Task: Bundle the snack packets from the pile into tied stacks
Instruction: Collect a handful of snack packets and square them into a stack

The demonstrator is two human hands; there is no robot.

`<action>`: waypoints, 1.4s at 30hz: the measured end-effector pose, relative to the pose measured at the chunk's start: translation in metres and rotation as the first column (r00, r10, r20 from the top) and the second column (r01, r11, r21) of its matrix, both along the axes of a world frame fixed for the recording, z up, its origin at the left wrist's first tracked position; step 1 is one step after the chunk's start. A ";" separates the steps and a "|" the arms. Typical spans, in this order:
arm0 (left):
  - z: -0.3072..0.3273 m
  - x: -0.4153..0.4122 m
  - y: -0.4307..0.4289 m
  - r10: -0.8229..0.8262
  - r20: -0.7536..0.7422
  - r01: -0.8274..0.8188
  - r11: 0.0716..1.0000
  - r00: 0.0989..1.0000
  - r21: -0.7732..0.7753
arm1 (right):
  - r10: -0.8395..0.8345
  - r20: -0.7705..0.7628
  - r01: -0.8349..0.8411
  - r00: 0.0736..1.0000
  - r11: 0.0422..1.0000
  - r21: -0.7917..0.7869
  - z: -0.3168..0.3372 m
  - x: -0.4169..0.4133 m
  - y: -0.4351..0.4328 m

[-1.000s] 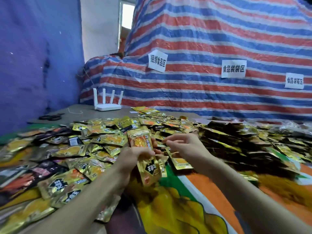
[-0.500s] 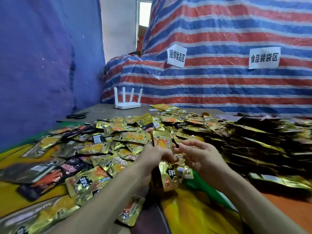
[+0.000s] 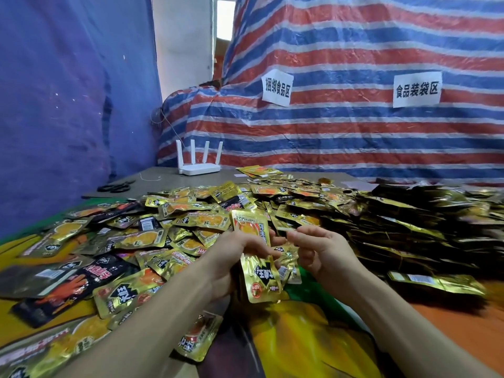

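The loose pile (image 3: 163,236) sprawls at nine o'clock from the hands, all flat foil packets in gold and black, slick and crinkled. The left hand (image 3: 231,257) has its fingers wrapped round a small upright stack (image 3: 261,282) of gold packets above the table's near edge. At three o'clock of it, the right hand (image 3: 321,252) sits half-curled against the stack's edge, though whether it pinches a packet I can't tell. I'd square the edges flush before tying, since glossy foil slides. Further toward three o'clock lie dark, blocky stacks (image 3: 409,230), seemingly tied.
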State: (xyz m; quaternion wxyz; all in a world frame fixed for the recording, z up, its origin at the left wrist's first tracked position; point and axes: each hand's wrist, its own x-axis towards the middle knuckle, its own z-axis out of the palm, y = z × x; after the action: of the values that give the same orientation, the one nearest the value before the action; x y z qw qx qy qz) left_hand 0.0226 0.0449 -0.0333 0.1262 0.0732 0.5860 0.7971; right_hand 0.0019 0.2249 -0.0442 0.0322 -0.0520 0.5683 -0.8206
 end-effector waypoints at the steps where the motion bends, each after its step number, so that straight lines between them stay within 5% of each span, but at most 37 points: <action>1: -0.001 -0.001 0.000 0.010 0.001 -0.010 1.000 1.000 -0.004 | 0.019 0.017 -0.019 1.000 1.000 -0.022 0.000 0.000 0.001; 6: -0.004 -0.001 0.001 0.000 0.010 0.001 0.999 1.000 -0.048 | 0.231 0.044 -0.231 0.972 0.973 0.013 0.002 0.006 0.002; 17: -0.008 -0.011 -0.004 -0.076 0.091 0.066 0.991 0.993 0.114 | -0.022 0.014 0.021 1.000 0.997 0.078 -0.005 -0.001 -0.002; 29: -0.015 -0.019 -0.003 -0.084 0.059 0.082 0.996 0.995 0.026 | 0.173 -0.028 -0.169 0.985 0.980 0.110 -0.006 0.000 0.000; 42: -0.014 -0.021 -0.005 -0.141 0.068 0.133 0.985 0.988 0.105 | -0.031 -0.087 0.050 0.996 0.972 0.230 -0.010 -0.003 0.000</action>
State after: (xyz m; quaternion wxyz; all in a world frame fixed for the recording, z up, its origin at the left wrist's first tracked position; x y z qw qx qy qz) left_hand 0.0011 0.0401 -0.0469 0.1990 0.0895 0.5336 0.8171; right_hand -0.0007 0.2246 -0.0547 -0.0024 -0.0702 0.6622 -0.7460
